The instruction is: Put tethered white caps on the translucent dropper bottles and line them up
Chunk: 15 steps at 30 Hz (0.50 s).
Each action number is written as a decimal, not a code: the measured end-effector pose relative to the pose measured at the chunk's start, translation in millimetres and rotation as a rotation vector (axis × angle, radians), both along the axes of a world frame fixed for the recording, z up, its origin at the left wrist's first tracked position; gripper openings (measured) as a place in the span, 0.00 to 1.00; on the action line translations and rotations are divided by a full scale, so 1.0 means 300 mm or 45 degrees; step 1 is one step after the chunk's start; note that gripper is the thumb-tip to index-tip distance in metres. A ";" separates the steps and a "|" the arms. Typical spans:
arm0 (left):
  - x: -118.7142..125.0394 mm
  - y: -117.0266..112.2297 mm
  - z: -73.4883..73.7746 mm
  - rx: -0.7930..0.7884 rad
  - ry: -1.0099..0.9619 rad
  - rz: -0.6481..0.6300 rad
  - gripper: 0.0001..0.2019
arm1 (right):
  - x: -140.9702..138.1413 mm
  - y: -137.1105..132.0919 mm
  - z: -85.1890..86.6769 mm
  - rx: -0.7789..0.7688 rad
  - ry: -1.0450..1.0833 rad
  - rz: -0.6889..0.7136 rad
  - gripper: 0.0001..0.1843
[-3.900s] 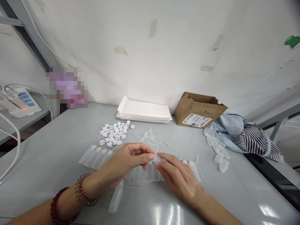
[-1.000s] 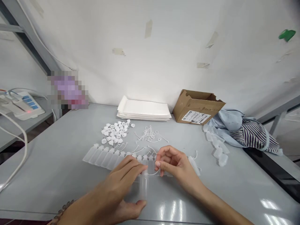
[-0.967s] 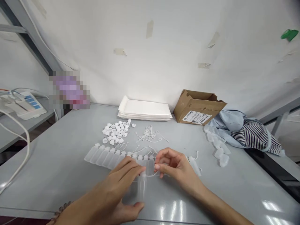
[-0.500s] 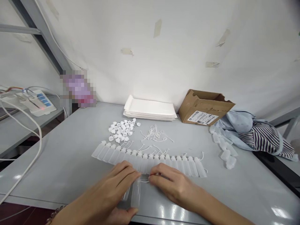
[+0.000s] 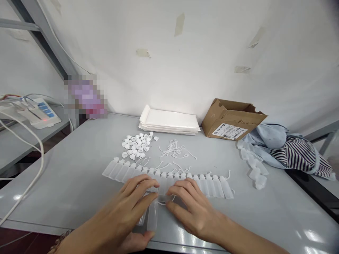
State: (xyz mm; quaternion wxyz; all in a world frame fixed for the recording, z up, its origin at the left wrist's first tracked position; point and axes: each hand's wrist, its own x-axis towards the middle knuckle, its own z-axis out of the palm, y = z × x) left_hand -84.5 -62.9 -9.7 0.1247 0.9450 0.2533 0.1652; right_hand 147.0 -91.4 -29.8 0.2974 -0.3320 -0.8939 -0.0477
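My left hand (image 5: 135, 208) is closed around a small translucent plastic bottle (image 5: 152, 216), its thumb at the bottle's lower end and its fingers at the upper end. Another clear bottle (image 5: 142, 218) shows just left of it, partly behind the fingers. To the right, my right hand (image 5: 194, 208) has thumb and forefinger apart, close to a thin white strap (image 5: 162, 203) by the top of the held bottle. Beyond both hands lies a row of similar bottles (image 5: 210, 187) with white tops; the fingers hide part of its middle.
Behind the row lie a heap of white caps (image 5: 136, 145) and a tangle of looped white straps (image 5: 174, 150). White padded envelopes (image 5: 169, 120) and an open cardboard box (image 5: 230, 120) stand at the wall. More bottles (image 5: 253, 164) and some cloth (image 5: 288, 151) are at right; a white cable (image 5: 39, 169) hangs left.
My right thumb and forefinger have parted from their pinch near the strap. The left fingers have lifted slightly while the bottle stays in that hand. The view has shifted a little.
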 end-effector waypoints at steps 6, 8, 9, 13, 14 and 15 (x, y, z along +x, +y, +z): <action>-0.008 0.014 0.005 -0.010 0.037 -0.022 0.28 | -0.009 -0.004 -0.011 -0.003 0.001 -0.060 0.09; -0.008 0.020 0.005 -0.024 0.046 -0.039 0.29 | -0.012 -0.003 -0.016 0.005 -0.002 -0.051 0.09; -0.008 0.022 0.006 -0.030 0.050 -0.046 0.30 | -0.013 -0.003 -0.020 0.009 0.000 -0.051 0.08; -0.010 0.031 0.011 -0.046 0.086 -0.068 0.30 | -0.016 -0.005 -0.046 0.016 -0.004 -0.059 0.06; -0.010 0.032 0.013 -0.047 0.096 -0.074 0.31 | -0.017 -0.006 -0.052 0.012 -0.009 -0.064 0.05; -0.010 0.032 0.014 -0.047 0.102 -0.079 0.31 | -0.017 -0.006 -0.058 0.007 -0.020 -0.066 0.05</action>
